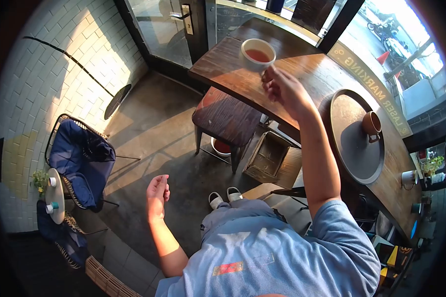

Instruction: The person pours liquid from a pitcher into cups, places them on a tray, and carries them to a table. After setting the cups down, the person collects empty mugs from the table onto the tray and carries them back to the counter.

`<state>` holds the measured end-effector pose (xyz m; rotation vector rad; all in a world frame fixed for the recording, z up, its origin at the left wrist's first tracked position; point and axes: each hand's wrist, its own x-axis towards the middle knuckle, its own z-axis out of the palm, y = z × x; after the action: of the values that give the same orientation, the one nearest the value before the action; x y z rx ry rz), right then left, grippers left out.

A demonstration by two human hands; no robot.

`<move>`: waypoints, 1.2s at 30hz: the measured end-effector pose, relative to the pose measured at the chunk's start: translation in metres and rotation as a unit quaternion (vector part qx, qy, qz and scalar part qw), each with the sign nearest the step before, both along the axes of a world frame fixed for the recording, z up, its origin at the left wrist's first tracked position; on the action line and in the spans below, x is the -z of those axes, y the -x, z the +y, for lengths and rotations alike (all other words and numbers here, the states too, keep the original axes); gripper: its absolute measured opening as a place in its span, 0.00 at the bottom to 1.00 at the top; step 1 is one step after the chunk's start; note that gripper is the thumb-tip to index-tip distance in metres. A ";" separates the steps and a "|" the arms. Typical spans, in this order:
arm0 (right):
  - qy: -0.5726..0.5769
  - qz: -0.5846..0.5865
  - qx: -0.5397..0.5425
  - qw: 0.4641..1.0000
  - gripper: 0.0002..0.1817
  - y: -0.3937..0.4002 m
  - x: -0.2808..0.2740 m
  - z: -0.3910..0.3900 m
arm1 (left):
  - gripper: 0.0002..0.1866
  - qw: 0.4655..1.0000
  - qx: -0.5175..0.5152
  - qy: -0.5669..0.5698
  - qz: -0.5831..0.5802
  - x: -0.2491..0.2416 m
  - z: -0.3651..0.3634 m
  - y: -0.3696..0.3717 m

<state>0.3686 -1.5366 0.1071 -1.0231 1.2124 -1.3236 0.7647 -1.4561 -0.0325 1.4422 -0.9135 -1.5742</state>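
My right hand (278,89) is stretched out over the wooden counter (292,69), its fingers closed on the handle side of a white cup (244,60). Reddish liquid fills part of the cup, which overlaps the counter's left part in this view. My left hand (158,192) hangs in front of me above the floor, holding nothing, its fingers loosely bent and pointing away from me. Right of my right forearm, a round dark tray (354,153) lies on the counter with a brown cup (370,123) near its far rim.
A wooden stool (225,116) stands against the counter's near side. Beneath the counter is an open cardboard box (267,156), and a white container (220,147) with red inside shows behind the stool. A blue-cushioned chair (82,161) and small round table (57,203) are at left.
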 end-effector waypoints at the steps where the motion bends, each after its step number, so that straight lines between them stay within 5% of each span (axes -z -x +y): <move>1: -0.038 -0.021 -0.016 0.999 0.18 -0.008 -0.001 0.013 | 0.13 1.000 -0.007 -0.006 -0.002 0.001 0.003 0.005; 8: -0.126 -0.066 -0.184 0.973 0.17 -0.055 0.077 0.079 | 0.13 0.996 -0.060 -0.059 -0.014 0.021 0.048 0.026; 18: -0.203 -0.050 -0.219 0.953 0.16 -0.109 0.358 0.092 | 0.12 0.969 -0.183 -0.146 -0.079 0.044 0.127 -0.012; 22: -0.246 0.012 -0.181 0.952 0.19 -0.122 0.446 0.069 | 0.12 0.955 -0.231 -0.178 -0.055 0.061 0.142 -0.014; 27: -0.275 -0.070 -0.053 0.958 0.20 -0.136 0.550 0.031 | 0.12 0.942 -0.249 -0.211 -0.072 0.083 0.160 -0.025; 36: -0.351 -0.435 0.130 0.819 0.30 -0.116 0.602 -0.042 | 0.11 0.917 -0.310 -0.246 -0.053 0.110 0.189 -0.036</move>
<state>0.4849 -1.5784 -0.4948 0.3022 0.9704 -1.1624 0.8011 -1.2672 -0.1424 1.9373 -0.0571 -1.2790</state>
